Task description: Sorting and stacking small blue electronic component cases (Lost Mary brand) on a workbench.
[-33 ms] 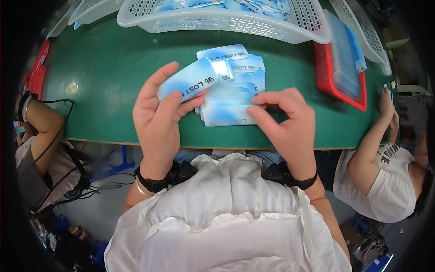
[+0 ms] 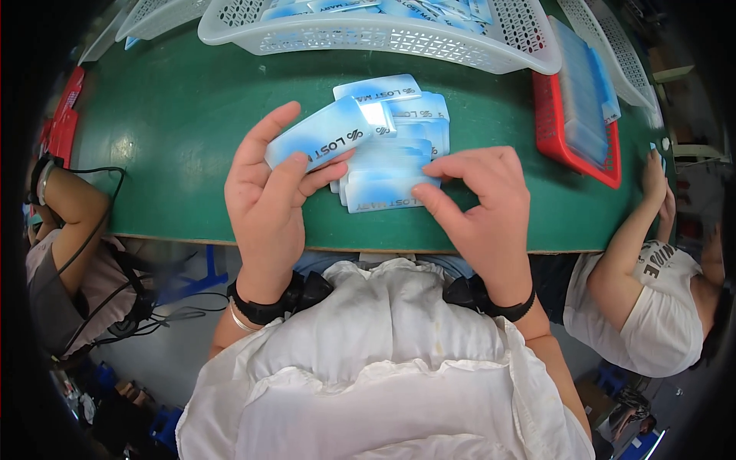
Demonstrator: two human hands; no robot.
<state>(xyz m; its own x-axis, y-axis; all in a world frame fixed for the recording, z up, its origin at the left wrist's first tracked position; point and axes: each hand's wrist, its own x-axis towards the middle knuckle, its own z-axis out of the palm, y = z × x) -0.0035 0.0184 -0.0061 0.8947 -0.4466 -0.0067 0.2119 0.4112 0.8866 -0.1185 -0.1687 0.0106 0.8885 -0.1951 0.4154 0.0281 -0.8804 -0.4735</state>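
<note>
My left hand (image 2: 268, 199) is shut on a flat blue-and-white packet (image 2: 318, 142), held tilted above the near part of the green table (image 2: 169, 130). Just to its right lies a fanned pile of several like packets (image 2: 399, 153). My right hand (image 2: 479, 207) rests on the pile's near end, with thumb and forefinger pinching the front packet (image 2: 379, 195). Both wrists wear black bands.
A white perforated basket (image 2: 368, 38) with more packets stands at the table's far side. A red tray (image 2: 571, 142) stacked with blue packets sits at the right. One person's arm (image 2: 629, 245) leans on the right edge, another person's arm (image 2: 65, 199) on the left.
</note>
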